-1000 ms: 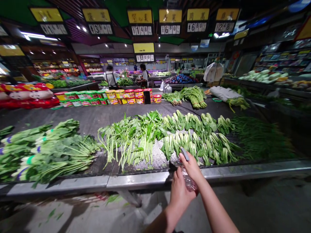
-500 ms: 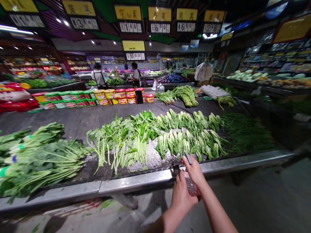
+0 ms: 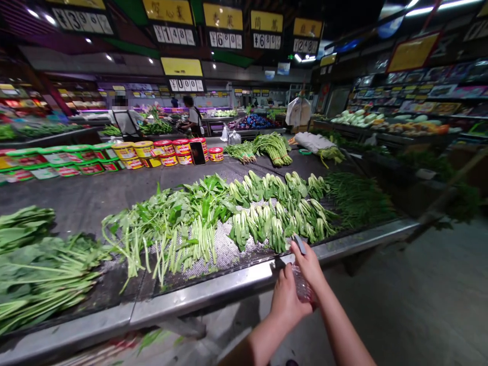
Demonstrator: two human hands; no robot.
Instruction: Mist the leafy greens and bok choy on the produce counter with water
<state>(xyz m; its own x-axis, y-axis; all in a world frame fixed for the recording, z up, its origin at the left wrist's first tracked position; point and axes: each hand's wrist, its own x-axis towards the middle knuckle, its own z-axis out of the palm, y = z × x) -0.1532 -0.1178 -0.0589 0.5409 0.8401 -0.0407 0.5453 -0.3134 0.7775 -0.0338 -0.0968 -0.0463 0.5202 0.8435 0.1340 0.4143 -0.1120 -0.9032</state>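
Observation:
In front of the stall's metal edge, my left hand (image 3: pixel 286 295) is wrapped round a clear plastic bottle (image 3: pixel 302 285) with ribbed sides and a reddish tint low down. My right hand (image 3: pixel 309 265) closes round the bottle's top from the right. A grey strip-like part (image 3: pixel 300 245) sticks up at its fingers; whether it belongs to the bottle I cannot tell. Just beyond my hands lie two rows of bok choy (image 3: pixel 278 229), leaves toward me in front. Left of them is a heap of water spinach (image 3: pixel 198 239), stems pointing my way.
A metal rail (image 3: pixel 213 292) edges the sloping dark stall. Leafy bunches (image 3: pixel 49 277) lie left, thin greens (image 3: pixel 358 198) right. Stacked tubs (image 3: pixel 133 155), a phone (image 3: pixel 197 152) and tied green bundles (image 3: pixel 274 150) stand behind. Price signs (image 3: pixel 181 73) hang overhead; two people (image 3: pixel 125 119) stand farther back.
My view has swung right, so the stall and signs have slid left in the picture. Both hands keep their hold on the bottle, which sits nearly where it was before me.

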